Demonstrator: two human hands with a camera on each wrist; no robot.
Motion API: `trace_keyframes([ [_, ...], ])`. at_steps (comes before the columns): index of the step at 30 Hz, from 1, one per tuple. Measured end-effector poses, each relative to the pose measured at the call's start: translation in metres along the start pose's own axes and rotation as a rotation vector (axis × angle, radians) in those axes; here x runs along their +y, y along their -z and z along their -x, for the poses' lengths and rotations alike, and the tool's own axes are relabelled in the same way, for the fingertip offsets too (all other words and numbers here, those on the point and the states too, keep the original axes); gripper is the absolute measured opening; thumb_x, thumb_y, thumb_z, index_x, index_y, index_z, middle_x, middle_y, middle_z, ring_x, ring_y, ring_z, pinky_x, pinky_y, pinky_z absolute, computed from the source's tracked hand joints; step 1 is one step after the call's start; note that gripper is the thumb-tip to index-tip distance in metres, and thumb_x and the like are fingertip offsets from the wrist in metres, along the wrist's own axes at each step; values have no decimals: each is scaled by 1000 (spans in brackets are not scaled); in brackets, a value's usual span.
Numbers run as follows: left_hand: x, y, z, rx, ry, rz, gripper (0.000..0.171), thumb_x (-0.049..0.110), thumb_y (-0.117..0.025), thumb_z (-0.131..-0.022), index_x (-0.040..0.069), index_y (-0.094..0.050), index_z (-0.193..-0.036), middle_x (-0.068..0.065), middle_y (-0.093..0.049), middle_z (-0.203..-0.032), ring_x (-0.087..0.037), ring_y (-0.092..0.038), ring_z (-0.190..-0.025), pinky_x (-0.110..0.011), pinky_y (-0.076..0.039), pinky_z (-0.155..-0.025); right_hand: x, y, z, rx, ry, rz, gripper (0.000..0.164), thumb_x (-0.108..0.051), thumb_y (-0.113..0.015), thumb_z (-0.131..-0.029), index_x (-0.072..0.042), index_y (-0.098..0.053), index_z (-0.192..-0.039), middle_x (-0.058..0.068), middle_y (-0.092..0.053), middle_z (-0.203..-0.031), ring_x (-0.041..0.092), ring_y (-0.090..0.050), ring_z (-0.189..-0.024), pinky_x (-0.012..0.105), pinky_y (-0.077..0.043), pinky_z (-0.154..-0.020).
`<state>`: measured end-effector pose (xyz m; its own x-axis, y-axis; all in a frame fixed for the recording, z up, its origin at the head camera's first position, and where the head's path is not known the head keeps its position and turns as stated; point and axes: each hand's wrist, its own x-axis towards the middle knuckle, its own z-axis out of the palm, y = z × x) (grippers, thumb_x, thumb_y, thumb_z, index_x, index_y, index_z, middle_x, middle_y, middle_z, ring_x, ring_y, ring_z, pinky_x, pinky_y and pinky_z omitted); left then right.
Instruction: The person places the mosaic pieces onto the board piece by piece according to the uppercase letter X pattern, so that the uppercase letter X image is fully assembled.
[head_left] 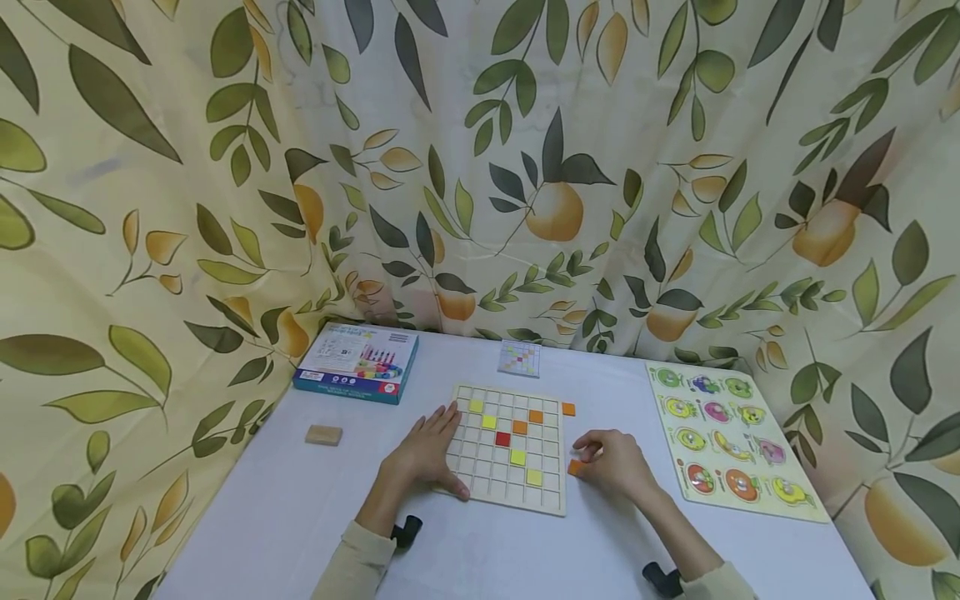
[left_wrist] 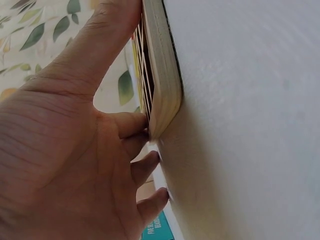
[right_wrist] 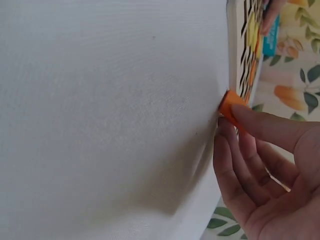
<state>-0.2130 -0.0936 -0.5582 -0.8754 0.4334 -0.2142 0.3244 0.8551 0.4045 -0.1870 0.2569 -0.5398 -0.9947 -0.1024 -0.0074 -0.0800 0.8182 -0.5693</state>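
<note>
A wooden grid board lies flat on the table, holding several yellow square tiles, two orange tiles and one red tile in crossing diagonals. My left hand rests with spread fingers along the board's left side, thumb at the near edge. Right of the board, my right hand pinches an orange square tile between thumb and fingers, low over the white cloth. Another loose orange tile lies beside the board's far right corner.
A game box stands at the back left, with a small wooden block nearer. Behind the board lies a pattern card. On the right is a fruit puzzle board. Patterned curtains enclose the table's back and sides.
</note>
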Motion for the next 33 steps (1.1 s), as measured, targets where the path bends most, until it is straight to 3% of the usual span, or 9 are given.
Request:
trace_keyframes([
  [9, 2, 2, -2, -4, 13, 4, 142, 67, -92, -60, 7, -21, -167, -8, -10, -176, -31, -5, -162, -55, -9, -129, 0, 6, -12, 77, -11, -122, 25, 0, -83, -82, -5, -78, -106, -1, -71, -84, 15, -68, -75, 27, -55, -64],
  [16, 2, 1, -5, 4, 17, 3, 144, 70, -91, -59, 7, -21, -167, -9, -10, -176, -31, -6, -162, -56, -9, -129, -14, -4, -28, 113, 35, -211, 28, 0, -86, -81, -3, -78, -108, 1, -75, -88, 16, -73, -76, 23, -59, -67],
  [28, 2, 5, -6, -20, 28, 25, 142, 67, -92, -61, 9, -18, -168, -6, -8, -176, -29, -3, -162, -54, -6, -130, -66, -39, -44, 42, 72, -375, 26, 1, -88, -80, -3, -79, -104, 4, -76, -88, 16, -72, -75, 26, -60, -70],
  [33, 3, 4, -7, -29, 26, 28, 142, 68, -91, -61, 9, -18, -168, -7, -7, -176, -30, -3, -162, -55, -6, -129, -78, -53, -45, 15, 70, -414, 24, -1, -87, -82, -3, -79, -104, 2, -74, -85, 16, -69, -75, 26, -58, -68],
])
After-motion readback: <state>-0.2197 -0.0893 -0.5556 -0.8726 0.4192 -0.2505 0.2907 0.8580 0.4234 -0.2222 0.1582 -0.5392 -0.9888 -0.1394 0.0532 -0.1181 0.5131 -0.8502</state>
